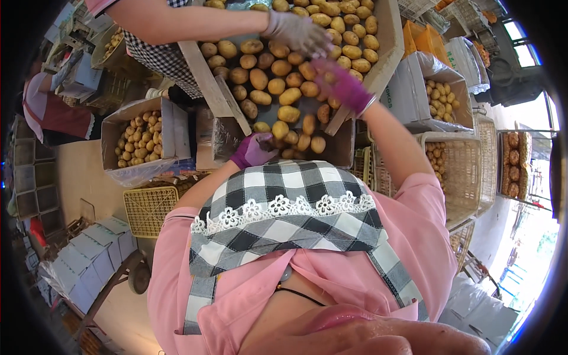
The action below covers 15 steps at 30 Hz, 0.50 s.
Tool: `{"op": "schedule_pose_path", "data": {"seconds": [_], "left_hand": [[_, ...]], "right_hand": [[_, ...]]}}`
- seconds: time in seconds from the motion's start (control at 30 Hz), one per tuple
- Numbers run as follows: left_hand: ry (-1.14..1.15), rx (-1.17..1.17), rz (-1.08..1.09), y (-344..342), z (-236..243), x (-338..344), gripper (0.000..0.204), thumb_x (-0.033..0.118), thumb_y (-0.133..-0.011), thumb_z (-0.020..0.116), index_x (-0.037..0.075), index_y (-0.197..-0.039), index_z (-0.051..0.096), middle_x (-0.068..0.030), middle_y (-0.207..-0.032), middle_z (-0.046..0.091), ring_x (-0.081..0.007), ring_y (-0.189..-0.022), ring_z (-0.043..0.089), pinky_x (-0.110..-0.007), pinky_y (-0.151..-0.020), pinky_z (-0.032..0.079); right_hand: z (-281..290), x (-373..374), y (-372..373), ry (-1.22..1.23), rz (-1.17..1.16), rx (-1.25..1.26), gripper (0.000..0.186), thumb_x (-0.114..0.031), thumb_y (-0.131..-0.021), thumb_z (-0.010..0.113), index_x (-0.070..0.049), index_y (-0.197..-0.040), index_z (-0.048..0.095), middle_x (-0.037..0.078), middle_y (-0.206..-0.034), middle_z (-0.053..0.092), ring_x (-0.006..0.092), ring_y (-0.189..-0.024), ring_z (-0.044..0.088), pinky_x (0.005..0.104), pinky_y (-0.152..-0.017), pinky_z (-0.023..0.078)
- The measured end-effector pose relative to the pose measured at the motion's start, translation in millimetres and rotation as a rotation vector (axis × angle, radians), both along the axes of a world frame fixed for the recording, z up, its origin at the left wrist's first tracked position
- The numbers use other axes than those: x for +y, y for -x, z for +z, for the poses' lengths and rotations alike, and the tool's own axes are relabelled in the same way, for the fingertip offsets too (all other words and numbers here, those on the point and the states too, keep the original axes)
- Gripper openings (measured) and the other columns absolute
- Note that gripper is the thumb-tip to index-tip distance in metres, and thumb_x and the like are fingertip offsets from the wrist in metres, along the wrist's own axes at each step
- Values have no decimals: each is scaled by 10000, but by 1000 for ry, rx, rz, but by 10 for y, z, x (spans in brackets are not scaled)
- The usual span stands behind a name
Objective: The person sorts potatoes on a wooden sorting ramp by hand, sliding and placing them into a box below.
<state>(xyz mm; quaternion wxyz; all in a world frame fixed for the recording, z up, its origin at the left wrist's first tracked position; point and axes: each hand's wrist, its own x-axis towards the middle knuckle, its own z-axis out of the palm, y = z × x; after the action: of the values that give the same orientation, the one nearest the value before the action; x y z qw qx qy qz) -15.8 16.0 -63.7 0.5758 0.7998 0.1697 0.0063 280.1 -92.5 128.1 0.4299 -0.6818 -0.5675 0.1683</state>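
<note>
Potatoes lie spread over a sloping wooden sorting tray, and several crowd its narrow near mouth. My right hand, in a purple glove, reaches over the tray's right side. Its fingers are stretched out among the potatoes and smeared by motion. At the mouth's left side is my left hand, also gloved in purple, with curled fingers close against the potatoes; what they hold, if anything, is hidden. Below the mouth stands an open box with potatoes dropping or lying in it. A co-worker's grey-gloved hand stretches across the tray, close to my right fingers.
To the left stands a lined carton of potatoes, with a yellow crate below it. A potato carton and a pale wicker-like basket flank my right arm. White boxes sit on a cart at lower left. Another person stands far left.
</note>
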Motion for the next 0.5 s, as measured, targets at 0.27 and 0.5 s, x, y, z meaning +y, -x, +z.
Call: {"op": "schedule_pose_path", "data": {"seconds": [0.27,0.5], "left_hand": [[1564,220,791,-295,1008,-147,839,697,-806,500,202,-1439,259,-69,-1452,305,-238,-1392,155,-544,-1094,223],[1488,-92,330,-190,753,-163,871,714,-810,463,157,-1442,243,-82,-1444,327,-274,-1359,251,-505,-1114,211]], "right_hand": [[-508,1103,399,608,-655,-691,818,-696,-813,392,-229,-1468,245,249,-1522,94,522,-1365,104,764,-981,26],[-455,320,1168,317,452,-672,440,-407,-852,542,-153,-1212,542,169,-1190,563,429,-1179,460,547,-990,349]]}}
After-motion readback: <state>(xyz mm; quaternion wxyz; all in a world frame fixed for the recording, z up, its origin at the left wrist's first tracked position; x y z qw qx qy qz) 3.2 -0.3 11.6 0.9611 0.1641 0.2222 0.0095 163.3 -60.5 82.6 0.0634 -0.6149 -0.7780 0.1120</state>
